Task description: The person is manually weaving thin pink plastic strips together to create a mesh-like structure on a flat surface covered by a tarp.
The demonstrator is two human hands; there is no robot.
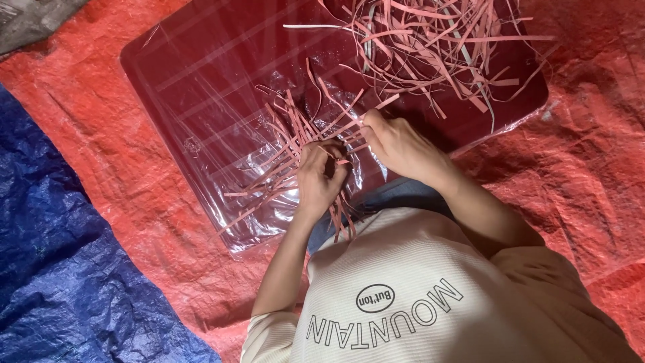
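My left hand [318, 176] is closed around a bunch of thin pink paper strips [282, 138] that fan out over a clear plastic bag [222, 134]. My right hand [396, 142] sits just to the right, fingers pinching the same bunch of strips near its gathered end. The bag lies on a dark red tray [175, 60]. A loose pile of pink and pale strips [430, 40] is heaped at the tray's far right corner.
The tray rests on an orange-red tarp [87, 114]. A blue tarp [47, 235] covers the floor at the left. My cream shirt and knees fill the lower middle. A grey surface shows at the top left corner [27, 20].
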